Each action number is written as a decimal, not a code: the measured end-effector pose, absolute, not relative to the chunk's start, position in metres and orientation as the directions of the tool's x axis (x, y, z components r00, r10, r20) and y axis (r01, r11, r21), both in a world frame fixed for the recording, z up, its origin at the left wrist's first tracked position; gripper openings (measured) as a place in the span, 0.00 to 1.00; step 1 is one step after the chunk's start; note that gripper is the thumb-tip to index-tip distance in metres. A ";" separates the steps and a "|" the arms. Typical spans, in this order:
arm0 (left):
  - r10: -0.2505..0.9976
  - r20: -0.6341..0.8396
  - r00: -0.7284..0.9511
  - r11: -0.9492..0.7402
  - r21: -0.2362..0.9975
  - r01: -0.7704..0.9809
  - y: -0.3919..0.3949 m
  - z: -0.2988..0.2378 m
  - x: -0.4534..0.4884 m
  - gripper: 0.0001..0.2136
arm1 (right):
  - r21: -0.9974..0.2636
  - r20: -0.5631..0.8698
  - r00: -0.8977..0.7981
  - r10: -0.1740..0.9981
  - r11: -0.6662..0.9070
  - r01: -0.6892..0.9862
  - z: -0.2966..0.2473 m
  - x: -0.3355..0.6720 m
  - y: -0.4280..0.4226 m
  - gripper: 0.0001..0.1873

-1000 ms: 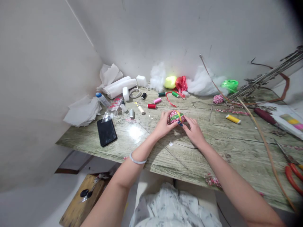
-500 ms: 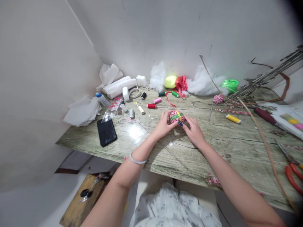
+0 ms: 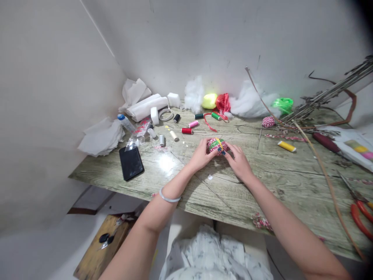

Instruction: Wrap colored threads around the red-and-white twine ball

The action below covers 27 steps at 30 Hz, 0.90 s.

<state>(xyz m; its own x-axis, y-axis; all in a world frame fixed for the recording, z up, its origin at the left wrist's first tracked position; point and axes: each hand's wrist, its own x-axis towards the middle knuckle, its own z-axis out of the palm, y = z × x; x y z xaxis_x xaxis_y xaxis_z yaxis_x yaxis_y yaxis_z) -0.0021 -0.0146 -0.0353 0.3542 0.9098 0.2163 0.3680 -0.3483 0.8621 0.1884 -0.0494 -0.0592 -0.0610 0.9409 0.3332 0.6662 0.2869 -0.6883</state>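
A small ball wound in red-and-white twine with green and yellow bands (image 3: 217, 144) rests on the wooden table (image 3: 279, 182) at its middle. My left hand (image 3: 200, 155) cups its left side with curled fingers. My right hand (image 3: 239, 161) presses against its right side, fingertips on the ball. A thin thread runs from the ball toward the table's front edge.
Thread spools (image 3: 187, 131) lie behind the ball, a yellow spool (image 3: 286, 146) to the right. A black phone (image 3: 131, 163) lies at the left, white cloths (image 3: 101, 137) beyond it. Stuffing (image 3: 251, 102), twigs (image 3: 326, 97) and red-handled pliers (image 3: 360, 216) sit at back and right.
My fingers have shifted slightly on the ball. Nothing else has moved.
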 end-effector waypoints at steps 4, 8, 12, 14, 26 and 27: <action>0.910 0.201 0.364 -0.345 0.853 0.391 -0.015 -0.035 -0.003 0.23 | -0.693 0.333 -0.037 0.942 0.271 0.668 -0.059 0.189 -0.049 0.27; 0.908 0.194 0.371 -0.342 0.856 0.389 -0.016 -0.035 -0.003 0.23 | -0.710 0.330 -0.021 0.944 0.262 0.653 -0.059 0.189 -0.050 0.27; 0.907 0.203 0.369 -0.344 0.863 0.371 -0.016 -0.034 -0.002 0.24 | -0.725 0.328 -0.018 0.944 0.264 0.636 -0.059 0.188 -0.050 0.27; 0.904 0.212 0.370 -0.347 0.871 0.348 -0.017 -0.032 -0.002 0.26 | -0.731 0.328 -0.022 0.944 0.269 0.627 -0.058 0.188 -0.051 0.27; 0.910 0.182 0.373 -0.227 0.970 0.081 -0.015 -0.030 -0.002 0.26 | -0.761 0.342 -0.060 0.938 0.313 0.568 -0.054 0.185 -0.054 0.27; 0.906 0.179 0.384 -0.212 0.976 0.047 -0.015 -0.030 -0.001 0.27 | -0.764 0.338 -0.067 0.939 0.315 0.563 -0.054 0.184 -0.055 0.27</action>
<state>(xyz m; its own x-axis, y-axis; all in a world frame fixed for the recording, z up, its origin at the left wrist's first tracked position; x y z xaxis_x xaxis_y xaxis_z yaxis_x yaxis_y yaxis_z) -0.0012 -0.0153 -0.0297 0.3843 0.9057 0.1787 0.0468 -0.2125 0.9760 0.1840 -0.0545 -0.0542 -0.0667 0.9388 0.3380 0.5635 0.3150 -0.7637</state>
